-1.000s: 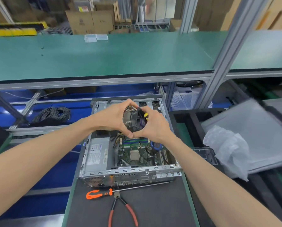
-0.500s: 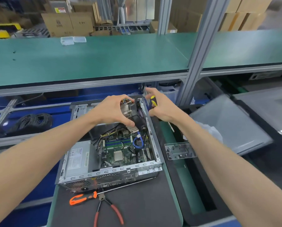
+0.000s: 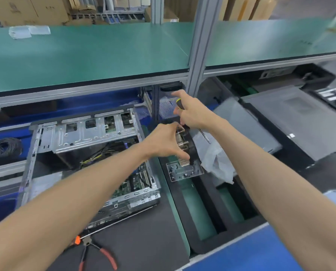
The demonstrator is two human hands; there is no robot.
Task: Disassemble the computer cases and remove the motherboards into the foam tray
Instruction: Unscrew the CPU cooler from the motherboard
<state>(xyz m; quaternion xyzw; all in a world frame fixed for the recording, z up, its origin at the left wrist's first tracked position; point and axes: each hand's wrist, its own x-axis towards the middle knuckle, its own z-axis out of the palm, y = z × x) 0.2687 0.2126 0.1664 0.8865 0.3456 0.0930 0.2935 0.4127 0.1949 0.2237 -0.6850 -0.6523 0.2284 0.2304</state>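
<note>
one computer case (image 3: 89, 153) is lying open on its side on the dark mat (image 3: 143, 241), likely so the one motherboard (image 3: 132, 184) inside is reachable from above; the board is sitting in the case, not yet lifted out. just to the right, one black foam tray (image 3: 208, 194) is waiting with two green-floored slots showing, near enough for a short carry. two hands are working over the tray's far end. the left hand (image 3: 163, 141) is gripping one finned metal cooler (image 3: 184, 145), holding it out past the case wall, probably to set it aside. the right hand (image 3: 192, 112) is curling round one screwdriver (image 3: 184, 118), its shaft pointing down and right, kept ready for more screws i think. one small circuit board (image 3: 184, 171) is lying on the tray beneath the cooler. one pair of red-handled pliers (image 3: 97, 253) is lying on the mat by the case.
</note>
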